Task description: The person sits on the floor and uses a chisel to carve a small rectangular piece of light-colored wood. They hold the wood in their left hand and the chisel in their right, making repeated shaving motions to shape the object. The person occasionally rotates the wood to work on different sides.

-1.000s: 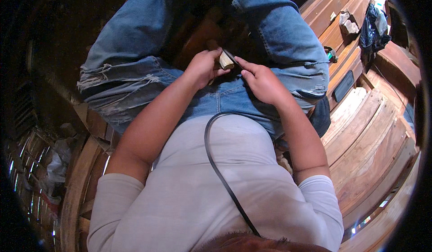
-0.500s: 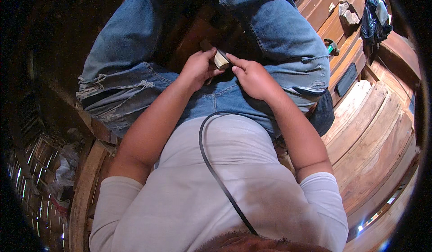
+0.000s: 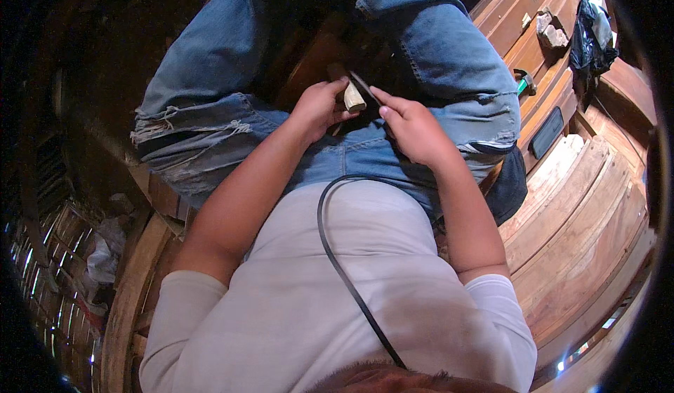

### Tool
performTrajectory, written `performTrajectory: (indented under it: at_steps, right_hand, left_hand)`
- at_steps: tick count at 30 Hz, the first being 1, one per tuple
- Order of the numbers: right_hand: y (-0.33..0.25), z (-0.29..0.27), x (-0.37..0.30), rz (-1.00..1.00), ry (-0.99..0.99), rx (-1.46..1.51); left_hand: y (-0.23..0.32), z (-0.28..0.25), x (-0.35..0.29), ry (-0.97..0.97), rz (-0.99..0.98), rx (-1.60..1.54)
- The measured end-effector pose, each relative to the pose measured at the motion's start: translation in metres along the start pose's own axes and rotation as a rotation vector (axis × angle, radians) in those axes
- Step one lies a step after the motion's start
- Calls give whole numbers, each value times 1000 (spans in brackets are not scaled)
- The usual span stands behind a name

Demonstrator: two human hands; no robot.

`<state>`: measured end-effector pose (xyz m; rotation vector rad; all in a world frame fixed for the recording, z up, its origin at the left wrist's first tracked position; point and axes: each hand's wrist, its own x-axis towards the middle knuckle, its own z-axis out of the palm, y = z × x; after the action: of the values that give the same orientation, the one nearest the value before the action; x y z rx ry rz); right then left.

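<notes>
Between my thighs, my left hand (image 3: 321, 110) is closed around a short piece of pale wood (image 3: 354, 100), its cut end facing me. My right hand (image 3: 414, 130) grips what looks like a knife (image 3: 364, 88) with a narrow dark blade. The blade slants up and left past the wood's right side; whether it touches the wood I cannot tell. My right fingers hide its handle, and the wood's far end fades into shadow.
Wooden boards (image 3: 572, 231) lie to my right. On the planks there are a dark phone (image 3: 546, 133), a green-handled hammer (image 3: 524, 83), a pale stone lump (image 3: 552, 31) and a black plastic bag (image 3: 588, 42). A black cable (image 3: 333, 252) runs down my shirt.
The whole view has shifted slightly, so everything sits a little farther right and lower. The wood is tilted more, and the dark blade shows more clearly beside it. Both hands keep their grip.
</notes>
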<state>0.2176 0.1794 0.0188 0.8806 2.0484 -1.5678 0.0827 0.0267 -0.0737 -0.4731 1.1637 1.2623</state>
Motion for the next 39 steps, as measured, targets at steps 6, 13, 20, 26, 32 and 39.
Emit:
performTrajectory:
  at_steps: [6,13,20,26,32,39]
  right_hand:
    - [-12,-5,-14,100,-54,-64]
    - [4,8,4,-105,47,-145]
    - [-2,14,29,-8,-1,-139]
    - [4,7,18,84,37,152]
    - [-15,-12,-9,193,67,237]
    - [-30,3,-31,12,118,-229]
  left_hand:
    - [9,9,-6,48,-12,12]
    - [6,6,-3,17,-7,-30]
    - [-1,5,-1,31,-21,41]
    - [0,2,-3,-15,-38,10]
    - [13,3,-20,-110,-20,-49]
    - [17,8,-26,-63,110,49]
